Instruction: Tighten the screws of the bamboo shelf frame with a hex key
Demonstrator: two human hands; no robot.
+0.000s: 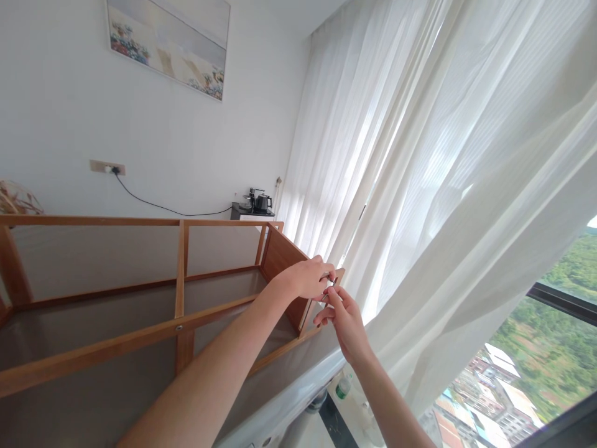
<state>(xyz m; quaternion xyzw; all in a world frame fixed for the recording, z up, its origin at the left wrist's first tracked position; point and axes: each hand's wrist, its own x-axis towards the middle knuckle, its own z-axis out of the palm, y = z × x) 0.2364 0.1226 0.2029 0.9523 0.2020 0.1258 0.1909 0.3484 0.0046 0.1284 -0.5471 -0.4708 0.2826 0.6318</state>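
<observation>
My left hand reaches over the near right corner of a brown wooden frame, its fingers curled in a pinch. Close against it, my right hand comes up from below with thumb and forefinger pressed together. A small, thin metal piece shows between the fingertips of both hands; its exact kind is too small to make out. Behind the hands stands the frame's wooden end panel. A bolt head sits in the front rail, at the middle post.
White curtains hang close on the right, beside a window. A coffee maker stands on a small cabinet at the back. A black cord runs along the wall to a socket. A bottle is on the floor below.
</observation>
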